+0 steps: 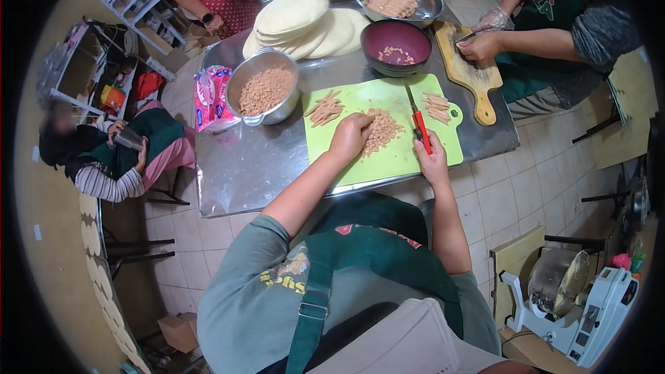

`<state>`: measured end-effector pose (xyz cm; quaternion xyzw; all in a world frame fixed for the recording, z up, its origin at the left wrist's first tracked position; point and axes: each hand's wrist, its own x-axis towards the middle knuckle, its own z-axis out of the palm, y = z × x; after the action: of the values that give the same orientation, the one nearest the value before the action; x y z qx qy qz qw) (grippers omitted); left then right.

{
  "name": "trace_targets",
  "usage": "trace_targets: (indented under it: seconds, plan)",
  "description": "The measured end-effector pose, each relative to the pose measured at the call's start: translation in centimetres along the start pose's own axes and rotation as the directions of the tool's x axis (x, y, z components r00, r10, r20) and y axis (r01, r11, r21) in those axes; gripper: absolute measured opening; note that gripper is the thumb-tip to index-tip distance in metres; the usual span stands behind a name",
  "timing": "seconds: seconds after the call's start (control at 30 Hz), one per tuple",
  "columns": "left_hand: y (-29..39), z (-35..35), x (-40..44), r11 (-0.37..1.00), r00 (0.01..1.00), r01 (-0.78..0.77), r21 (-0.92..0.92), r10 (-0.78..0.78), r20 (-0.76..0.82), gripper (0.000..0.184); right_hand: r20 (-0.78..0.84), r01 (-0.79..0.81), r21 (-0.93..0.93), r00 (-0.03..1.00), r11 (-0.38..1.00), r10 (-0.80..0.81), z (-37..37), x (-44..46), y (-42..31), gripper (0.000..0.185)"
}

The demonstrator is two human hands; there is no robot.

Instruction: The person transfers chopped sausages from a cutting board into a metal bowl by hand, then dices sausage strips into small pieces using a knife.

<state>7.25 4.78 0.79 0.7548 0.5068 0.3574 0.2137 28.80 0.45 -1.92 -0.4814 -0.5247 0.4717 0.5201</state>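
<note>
My right hand (433, 156) grips the red handle of a knife (421, 129), its blade pointing away from me over a green cutting board (332, 100). At the left edge of a heap of chopped sausage (382, 131) is my left hand (350, 137), its fingers curled in against the pieces; the fingertips are partly hidden. Sausage strips (324, 109) lie on the board's left side, and more strips (436, 107) lie on the right, beyond the knife. A metal pot (291, 97) to the left holds chopped sausage.
Behind the board stand a purple bowl (388, 38) with a few pieces and a steel bowl (433, 10) of sausages. Dough rounds (294, 14) are stacked at the back. A co-worker's gloved hand (495, 19) is over a wooden board (485, 83). A pink packet (211, 97) lies left.
</note>
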Motion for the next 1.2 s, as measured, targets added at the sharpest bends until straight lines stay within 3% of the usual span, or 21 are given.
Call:
trace_targets:
  seconds: [0.1,0.17,0.3,0.4,0.47,0.5,0.63,0.87,1.07,1.13,1.17,1.2]
  plan:
    - [1.2,-0.4,1.1,1.0,0.999,0.004,0.013,-0.004,0.054,0.023,-0.022,0.025,-0.032,0.999,0.999,-0.025,0.1,-0.1,-0.4,0.021]
    - [2.1,-1.6,1.5,0.999,0.98,0.041,0.005,-0.041,0.194,0.024,-0.017,0.031,-0.033,0.999,0.999,-0.032,0.2,-0.1,-0.8,0.022]
    - [2.0,-2.7,0.6,0.995,0.977,0.088,0.036,-0.093,0.193,0.022,-0.016,0.029,-0.014,0.999,0.999,-0.03,0.2,0.0,-0.4,0.022]
    - [1.4,-2.8,-1.2,0.999,0.995,0.052,0.012,-0.053,0.086,0.035,-0.023,0.034,-0.036,0.999,0.999,-0.035,0.1,0.0,-0.4,0.022]
    - [1.2,-2.7,-3.1,0.974,0.992,0.022,0.227,-0.049,0.114,0.064,-0.028,0.039,-0.046,0.999,0.998,-0.041,0.2,-0.1,-0.6,0.021]
    - [1.3,-2.7,-3.7,0.959,0.96,0.075,0.273,-0.144,0.241,0.091,-0.029,0.041,-0.045,0.999,0.998,-0.042,0.2,-0.1,-0.5,0.021]
    - [1.5,-1.2,-4.2,0.875,0.932,0.055,0.481,-0.218,0.29,0.093,-0.019,0.04,-0.04,0.999,0.998,-0.04,0.1,-0.1,-0.7,0.022]
    - [1.6,2.6,0.4,0.914,0.966,0.007,0.406,-0.111,0.233,0.091,-0.04,0.0,0.023,0.999,1.0,0.001,0.1,-0.2,-0.4,0.024]
    - [0.5,4.6,3.3,0.996,0.998,-0.025,0.09,0.019,0.062,0.07,-0.035,0.0,0.058,0.999,0.998,0.002,0.0,-0.3,-0.4,0.025]
    - [0.3,4.3,3.7,0.999,0.999,-0.03,-0.039,0.028,-0.039,0.057,-0.039,0.005,0.07,0.999,0.998,-0.002,0.0,-0.3,-0.2,0.025]
    - [0.4,4.4,3.9,0.994,0.972,-0.108,-0.019,0.101,-0.214,0.039,-0.038,0.01,0.082,0.999,0.997,-0.007,0.0,-0.2,-0.1,0.026]
    - [0.6,4.0,4.0,0.993,0.971,-0.116,-0.019,0.11,-0.211,0.039,-0.046,0.015,0.083,0.999,0.996,-0.011,0.1,-0.1,0.0,0.026]
